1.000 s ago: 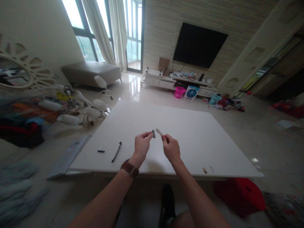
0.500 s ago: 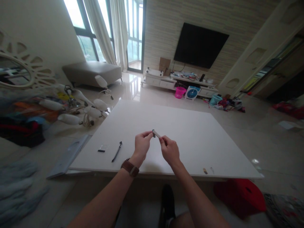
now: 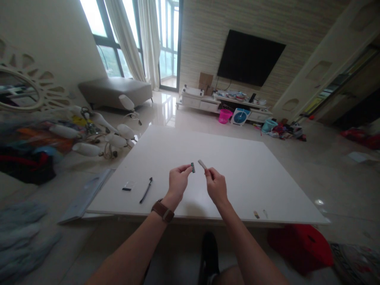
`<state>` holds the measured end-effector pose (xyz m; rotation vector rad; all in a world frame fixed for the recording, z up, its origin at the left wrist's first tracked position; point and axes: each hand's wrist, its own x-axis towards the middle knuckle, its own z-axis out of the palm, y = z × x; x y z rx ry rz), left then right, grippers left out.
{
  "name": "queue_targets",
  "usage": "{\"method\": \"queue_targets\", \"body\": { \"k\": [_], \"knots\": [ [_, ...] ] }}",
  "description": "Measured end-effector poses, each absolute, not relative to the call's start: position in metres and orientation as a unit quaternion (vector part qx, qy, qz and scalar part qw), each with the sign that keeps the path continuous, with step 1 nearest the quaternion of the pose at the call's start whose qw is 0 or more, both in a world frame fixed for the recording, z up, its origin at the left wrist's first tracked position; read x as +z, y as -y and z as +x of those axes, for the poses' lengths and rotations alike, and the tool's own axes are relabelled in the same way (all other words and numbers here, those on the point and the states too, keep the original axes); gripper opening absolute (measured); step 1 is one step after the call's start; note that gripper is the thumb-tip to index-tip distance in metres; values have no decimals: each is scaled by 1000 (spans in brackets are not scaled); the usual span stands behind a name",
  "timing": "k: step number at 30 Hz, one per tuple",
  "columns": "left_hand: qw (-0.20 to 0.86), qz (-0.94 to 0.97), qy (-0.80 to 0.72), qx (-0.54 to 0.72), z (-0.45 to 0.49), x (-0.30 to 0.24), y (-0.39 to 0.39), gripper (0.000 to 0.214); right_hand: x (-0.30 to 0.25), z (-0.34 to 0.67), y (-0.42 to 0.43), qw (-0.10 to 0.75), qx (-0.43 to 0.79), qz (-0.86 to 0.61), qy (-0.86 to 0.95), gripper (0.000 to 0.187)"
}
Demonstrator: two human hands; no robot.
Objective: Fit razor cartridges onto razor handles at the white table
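Observation:
Above the white table (image 3: 237, 174), my left hand (image 3: 177, 183) pinches a small dark green-edged piece (image 3: 192, 167) between thumb and fingertips. My right hand (image 3: 216, 185) pinches a thin pale strip (image 3: 202, 164), its tip pointing up and left toward the dark piece. A small gap separates the two pieces. I wear a brown watch (image 3: 162, 210) on the left wrist. On the table to the left lie a black slender tool (image 3: 146, 190) and a small dark-and-clear piece (image 3: 128, 186).
Two tiny pieces (image 3: 259, 214) lie near the table's front right edge. A red stool (image 3: 299, 245) stands below right. A white lamp fixture (image 3: 97, 136) and clutter lie on the floor at left, with a grey panel (image 3: 84, 194) against the table.
Half a second ago the strip's tip touched the dark piece; now my right hand has drawn back to the right and the two are apart again, as one second ago.

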<state>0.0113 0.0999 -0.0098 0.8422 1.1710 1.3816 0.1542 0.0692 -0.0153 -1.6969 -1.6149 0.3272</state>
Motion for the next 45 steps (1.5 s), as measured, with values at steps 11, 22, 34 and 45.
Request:
{"method": "queue_targets", "body": {
  "k": [11,22,34,45],
  "knots": [
    [546,353,-493,579,13,-9,-100,23,-12,152,-67,348,108,-651,665,36],
    [540,356,-500,576,12,-7,-100,20,-14,154,-68,339,111,-660,661,36],
    [551,353,-493,573,13,-9,-101,19,-11,152,-66,366,108,-669,638,37],
    [555,349,-488,576,13,-6,-99,18,-11,153,-65,353,122,-655,657,41]
  ]
}}
